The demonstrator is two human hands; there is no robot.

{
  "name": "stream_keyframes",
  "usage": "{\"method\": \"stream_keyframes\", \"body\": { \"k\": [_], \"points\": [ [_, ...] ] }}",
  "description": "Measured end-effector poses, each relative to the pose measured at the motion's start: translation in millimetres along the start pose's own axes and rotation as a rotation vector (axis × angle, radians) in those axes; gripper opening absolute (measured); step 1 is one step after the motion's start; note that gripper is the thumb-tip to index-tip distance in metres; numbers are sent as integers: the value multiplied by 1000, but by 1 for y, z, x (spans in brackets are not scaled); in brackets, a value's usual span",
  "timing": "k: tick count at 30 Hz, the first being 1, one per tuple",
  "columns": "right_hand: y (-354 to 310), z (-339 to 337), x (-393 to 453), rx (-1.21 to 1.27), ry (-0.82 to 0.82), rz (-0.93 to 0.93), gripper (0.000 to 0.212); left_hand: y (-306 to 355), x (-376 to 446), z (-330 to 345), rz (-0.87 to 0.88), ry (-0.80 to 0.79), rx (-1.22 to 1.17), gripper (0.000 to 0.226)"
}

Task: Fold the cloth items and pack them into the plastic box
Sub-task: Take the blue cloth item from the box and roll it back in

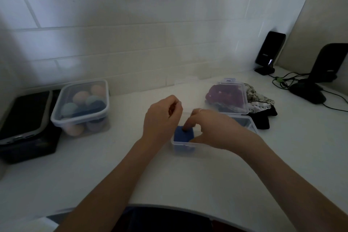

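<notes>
A small clear plastic box point(185, 146) stands on the white counter in front of me, with a folded blue cloth point(181, 136) inside it. My right hand point(212, 130) reaches over the box, its index finger pressing down on the blue cloth. My left hand point(161, 118) hovers at the box's left rim, fingers curled and pinched with nothing visible in them. Behind and to the right, a second clear box point(227, 98) holds a purple cloth point(224, 94). Loose black-and-white cloths point(260, 101) lie beside it.
A lidded tub point(81, 107) of coloured balls stands at the left, next to a black case point(26, 124). A phone on a stand point(269, 52), a black device point(327, 62) and cables point(284, 81) occupy the far right corner. The counter's front edge curves near my body.
</notes>
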State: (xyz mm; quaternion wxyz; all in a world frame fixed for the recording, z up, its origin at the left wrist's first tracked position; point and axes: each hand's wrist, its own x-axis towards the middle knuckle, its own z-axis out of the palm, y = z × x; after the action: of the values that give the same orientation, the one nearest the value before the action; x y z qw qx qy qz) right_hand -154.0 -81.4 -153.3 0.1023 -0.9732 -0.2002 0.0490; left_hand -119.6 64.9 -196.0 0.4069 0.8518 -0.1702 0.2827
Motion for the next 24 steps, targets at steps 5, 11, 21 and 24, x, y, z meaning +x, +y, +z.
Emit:
{"method": "stream_keyframes", "body": {
  "k": [5, 11, 21, 24],
  "points": [
    [0, 2, 2, 63, -38, -19, 32, 0, 0, 0, -7, -5, -4, 24],
    [-2, -1, 9, 51, -68, -56, 36, 1, 1, 0, -6, -22, 1, 24],
    [0, -1, 9, 69, -201, -21, 37, 1, 2, 1, -55, -45, -22, 28],
    [4, 0, 7, 151, -192, -44, 39, 1, 3, 1, -57, -56, -32, 28]
  ]
}}
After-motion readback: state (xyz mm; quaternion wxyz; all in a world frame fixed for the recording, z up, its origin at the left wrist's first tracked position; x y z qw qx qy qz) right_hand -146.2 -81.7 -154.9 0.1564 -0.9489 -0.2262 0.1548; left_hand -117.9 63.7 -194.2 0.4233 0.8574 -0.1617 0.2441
